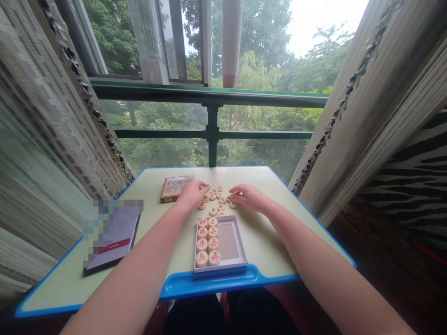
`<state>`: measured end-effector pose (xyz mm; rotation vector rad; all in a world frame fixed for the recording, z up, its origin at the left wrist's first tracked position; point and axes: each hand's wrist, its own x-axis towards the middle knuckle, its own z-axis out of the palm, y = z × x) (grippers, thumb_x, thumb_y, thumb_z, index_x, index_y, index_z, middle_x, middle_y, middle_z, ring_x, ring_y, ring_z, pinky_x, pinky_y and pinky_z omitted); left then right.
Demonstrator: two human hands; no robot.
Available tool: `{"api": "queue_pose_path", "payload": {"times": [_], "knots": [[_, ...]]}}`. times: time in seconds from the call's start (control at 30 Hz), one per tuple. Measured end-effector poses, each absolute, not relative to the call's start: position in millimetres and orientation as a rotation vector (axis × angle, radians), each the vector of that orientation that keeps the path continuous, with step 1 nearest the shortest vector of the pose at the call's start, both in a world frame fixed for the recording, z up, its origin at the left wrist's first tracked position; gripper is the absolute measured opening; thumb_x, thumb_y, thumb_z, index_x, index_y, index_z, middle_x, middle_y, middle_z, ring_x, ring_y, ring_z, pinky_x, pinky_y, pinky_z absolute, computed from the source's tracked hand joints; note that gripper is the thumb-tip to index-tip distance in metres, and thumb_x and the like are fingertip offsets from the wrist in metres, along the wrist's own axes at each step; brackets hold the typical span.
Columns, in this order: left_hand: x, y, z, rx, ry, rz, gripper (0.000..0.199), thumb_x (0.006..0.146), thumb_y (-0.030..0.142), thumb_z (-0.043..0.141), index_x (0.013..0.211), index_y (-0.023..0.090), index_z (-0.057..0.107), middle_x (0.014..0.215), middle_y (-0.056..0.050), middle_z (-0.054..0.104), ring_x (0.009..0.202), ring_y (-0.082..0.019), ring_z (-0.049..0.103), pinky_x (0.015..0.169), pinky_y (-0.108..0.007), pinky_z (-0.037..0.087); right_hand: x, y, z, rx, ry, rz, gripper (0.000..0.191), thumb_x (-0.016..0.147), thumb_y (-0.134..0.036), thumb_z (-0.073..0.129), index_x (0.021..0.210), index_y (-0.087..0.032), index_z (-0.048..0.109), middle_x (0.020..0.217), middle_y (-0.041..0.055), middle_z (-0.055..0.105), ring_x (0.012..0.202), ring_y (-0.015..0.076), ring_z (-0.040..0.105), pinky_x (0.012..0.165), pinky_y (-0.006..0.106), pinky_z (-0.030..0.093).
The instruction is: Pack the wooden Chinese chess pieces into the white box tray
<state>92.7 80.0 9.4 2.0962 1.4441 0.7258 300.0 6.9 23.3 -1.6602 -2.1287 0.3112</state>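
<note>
My left hand (191, 193) is at the left of a loose cluster of round wooden Chinese chess pieces, its thumb and fingers pinched around a chess piece (207, 187). On the cluster's right side, my right hand (250, 196) has its fingers slightly apart, close to a chess piece (233, 204); whether it touches one I cannot tell. Several more pieces (222, 200) lie between the hands. Nearer to me, an open shallow box (240, 242) holds two columns of pieces with red characters (213, 231) along its left side; its right part shows the bare bottom.
A printed box lid (168, 188) lies beyond my left wrist. At the left, a tablet (120, 237) with a partly blurred screen rests on the blue-edged table (279, 260). Curtains (324, 125) hang on both sides, and a green railing (167, 93) stands behind the table.
</note>
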Motion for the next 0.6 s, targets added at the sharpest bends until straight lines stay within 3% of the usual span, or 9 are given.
{"api": "queue_pose_path", "payload": {"times": [0.13, 0.23, 0.33, 0.47, 0.6], "knots": [[92, 87, 2, 1.865, 1.33, 0.759, 0.026, 0.079, 0.028, 0.056, 0.098, 0.011, 0.061, 0.087, -0.011, 0.07, 0.073, -0.017, 0.067, 0.067, -0.028, 0.054, 302, 9, 22, -1.692, -2.074, 0.361, 0.03, 0.076, -0.007, 0.05, 0.1, -0.016, 0.066, 0.1, 0.0072, 0.067, 0.08, 0.0146, 0.062, 0.075, 0.025, 0.048], [94, 86, 2, 1.79, 1.281, 0.766, 0.027, 0.081, 0.028, 0.054, 0.1, 0.01, 0.059, 0.091, -0.012, 0.069, 0.074, -0.015, 0.067, 0.068, -0.027, 0.054, 304, 10, 20, -1.646, -2.089, 0.316, 0.025, 0.078, -0.01, 0.052, 0.095, -0.016, 0.068, 0.102, 0.0073, 0.066, 0.085, 0.0156, 0.062, 0.081, 0.027, 0.047], [95, 83, 4, 1.853, 1.293, 0.752, 0.026, 0.08, 0.029, 0.054, 0.098, 0.011, 0.06, 0.089, -0.012, 0.069, 0.074, -0.017, 0.067, 0.066, -0.027, 0.053, 304, 10, 19, -1.581, -2.161, 0.263, 0.02, 0.079, -0.013, 0.053, 0.09, -0.017, 0.069, 0.101, 0.0079, 0.066, 0.092, 0.0177, 0.061, 0.087, 0.029, 0.045], [93, 81, 7, 1.981, 1.426, 0.739, 0.025, 0.08, 0.033, 0.053, 0.092, 0.012, 0.061, 0.083, -0.011, 0.069, 0.071, -0.019, 0.067, 0.062, -0.03, 0.053, 305, 10, 18, -1.593, -2.182, 0.252, 0.019, 0.078, -0.012, 0.054, 0.087, -0.017, 0.07, 0.1, 0.0085, 0.065, 0.088, 0.0171, 0.061, 0.085, 0.029, 0.046], [93, 77, 12, 2.135, 1.486, 0.788, 0.026, 0.081, 0.034, 0.05, 0.091, 0.014, 0.063, 0.083, -0.01, 0.069, 0.078, -0.022, 0.066, 0.07, -0.034, 0.051, 308, 7, 24, -1.633, -2.153, 0.239, 0.02, 0.077, -0.018, 0.057, 0.093, -0.019, 0.069, 0.101, 0.0084, 0.064, 0.089, 0.018, 0.06, 0.084, 0.029, 0.045]]}}
